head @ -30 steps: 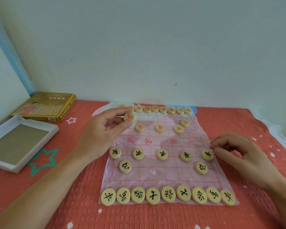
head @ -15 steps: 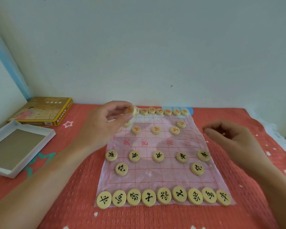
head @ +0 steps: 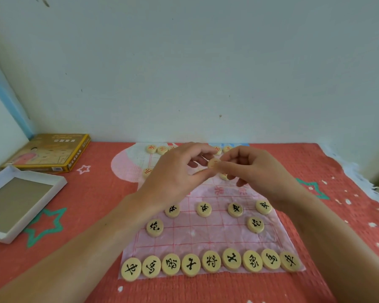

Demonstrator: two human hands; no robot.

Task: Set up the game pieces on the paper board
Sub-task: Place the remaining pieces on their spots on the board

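Both hands met above the far half of the paper board [head: 206, 237]. The left hand [head: 175, 176] and right hand [head: 256, 171] pinched one round piece [head: 213, 163] between their fingers. A fumbled handover risked dropping it onto the placed pieces [head: 204, 209] and scattering them.

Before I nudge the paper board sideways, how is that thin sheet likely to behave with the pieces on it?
The paper board looks thin and translucent, with a wrinkled near edge, so it would probably buckle rather than slide stiffly. The near row of pieces seems to pin that edge down; pushing may bunch the sheet between rows. The textured red cloth likely adds drag.
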